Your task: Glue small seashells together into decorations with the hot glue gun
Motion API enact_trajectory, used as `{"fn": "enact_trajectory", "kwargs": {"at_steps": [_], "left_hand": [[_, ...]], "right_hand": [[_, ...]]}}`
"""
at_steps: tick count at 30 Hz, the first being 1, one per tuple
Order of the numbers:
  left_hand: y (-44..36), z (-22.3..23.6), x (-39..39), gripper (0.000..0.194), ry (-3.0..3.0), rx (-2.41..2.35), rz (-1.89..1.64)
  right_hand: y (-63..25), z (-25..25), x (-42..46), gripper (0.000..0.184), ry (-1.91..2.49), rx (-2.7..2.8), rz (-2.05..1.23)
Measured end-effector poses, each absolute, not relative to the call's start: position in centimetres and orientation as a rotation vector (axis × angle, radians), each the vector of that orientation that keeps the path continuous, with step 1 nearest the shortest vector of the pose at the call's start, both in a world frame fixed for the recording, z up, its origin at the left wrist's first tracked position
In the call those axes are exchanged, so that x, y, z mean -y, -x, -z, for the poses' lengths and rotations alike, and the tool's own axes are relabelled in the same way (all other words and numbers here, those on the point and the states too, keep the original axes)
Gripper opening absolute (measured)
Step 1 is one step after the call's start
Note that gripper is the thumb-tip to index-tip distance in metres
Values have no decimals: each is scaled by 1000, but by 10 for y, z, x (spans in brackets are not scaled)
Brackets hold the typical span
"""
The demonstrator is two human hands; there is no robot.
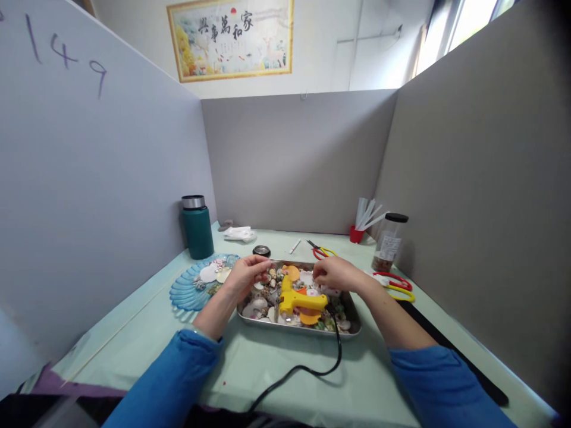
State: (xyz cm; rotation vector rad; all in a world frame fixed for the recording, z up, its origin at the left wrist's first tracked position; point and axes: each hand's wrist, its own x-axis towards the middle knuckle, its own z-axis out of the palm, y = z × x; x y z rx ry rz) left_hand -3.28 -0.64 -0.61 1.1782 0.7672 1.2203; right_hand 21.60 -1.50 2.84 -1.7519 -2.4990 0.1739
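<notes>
A metal tray (285,326) full of mixed seashells (256,307) stands before me. Across the shells lies a yellow hot glue gun (304,302), its black cord running off the tray's front. Over the tray's left side, my left hand (247,275) has thumb and fingers pinched together; whatever is between them is too small to name. My right hand (338,274) reaches in over the right side with fingers curled down at the shells. Its fingertips are partly hidden, so any held piece does not show.
Left of the tray is a blue scalloped plate (182,291) with shells, near a green bottle (197,229). Behind are a round lid (262,251) and pliers (319,246). At right stand a red cup (356,235) of glue sticks, a jar (389,244) and red-yellow handled scissors (398,280).
</notes>
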Motion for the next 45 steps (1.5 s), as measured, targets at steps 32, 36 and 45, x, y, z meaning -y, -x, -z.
{"fn": "enact_trajectory", "kwargs": {"at_steps": [32,36,45], "left_hand": [[24,0,15,27,-1181,-692,-1224],[24,0,17,26,-1181,-679,-1218],[24,-1,18,27,-1182,-694,-1213]], "right_hand": [[-199,-12,9,28,1173,1736,-811],[-197,-15,11,29,1092,1587,-1026],[-198,-17,15,22,1000,1452,-1182]]}}
